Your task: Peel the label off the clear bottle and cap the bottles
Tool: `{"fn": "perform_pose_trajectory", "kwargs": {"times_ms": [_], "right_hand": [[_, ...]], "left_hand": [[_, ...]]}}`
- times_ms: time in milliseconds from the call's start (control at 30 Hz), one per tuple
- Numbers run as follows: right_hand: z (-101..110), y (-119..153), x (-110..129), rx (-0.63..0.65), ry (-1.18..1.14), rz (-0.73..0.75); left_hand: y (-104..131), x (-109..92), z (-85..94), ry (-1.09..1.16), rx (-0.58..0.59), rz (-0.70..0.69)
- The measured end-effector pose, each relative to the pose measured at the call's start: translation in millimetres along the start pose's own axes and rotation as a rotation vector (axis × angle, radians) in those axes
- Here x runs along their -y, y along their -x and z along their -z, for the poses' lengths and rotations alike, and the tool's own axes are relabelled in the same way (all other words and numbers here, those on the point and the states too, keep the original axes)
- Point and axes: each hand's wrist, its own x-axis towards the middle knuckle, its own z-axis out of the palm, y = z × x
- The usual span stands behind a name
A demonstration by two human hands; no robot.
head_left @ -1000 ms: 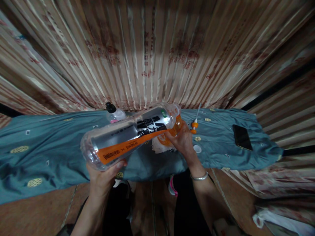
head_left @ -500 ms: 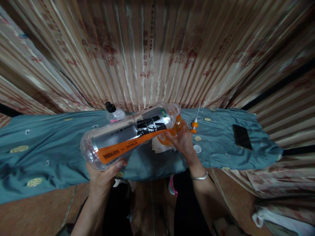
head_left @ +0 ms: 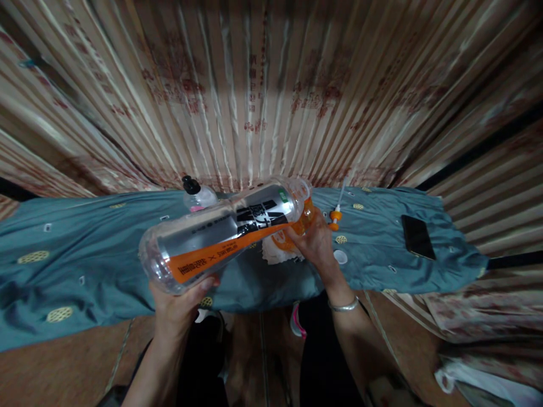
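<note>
My left hand (head_left: 180, 305) is closed around the base end of a large clear plastic bottle (head_left: 212, 237) with a silver, black and orange label. That bottle lies tilted in the air, its uncapped mouth toward the right and a little higher in view than its base. Just below the mouth, my right hand (head_left: 317, 242) grips a smaller orange bottle (head_left: 304, 223), partly hidden by the big bottle and my fingers. Whether the two necks touch, or any liquid passes, I cannot make out. Beneath them is a whitish cloth or tissue (head_left: 275, 257).
On the teal patterned cloth (head_left: 106, 249) an orange pump head with a clear tube (head_left: 335, 215) lies right of my right hand, near a small white cap (head_left: 340, 257). A phone (head_left: 418, 236) is farther right. Behind the big bottle stands a clear bottle with a black top (head_left: 199, 196).
The large bottle has turned very slightly about its length, shifting its label. Both hands keep their holds in nearly the same places.
</note>
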Motion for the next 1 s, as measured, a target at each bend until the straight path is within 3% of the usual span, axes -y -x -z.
{"fn": "perform_pose_trajectory", "kwargs": {"times_ms": [167,1000], "right_hand": [[0,0,1,-0.009,0.002,0.008],[2,-1,3,0.019,-0.011,-0.037]], "left_hand": [[-1,-6,-3.3,0.201,-0.001,0.098],[-1,-7,-3.5,0.185,0.003,0.110]]}}
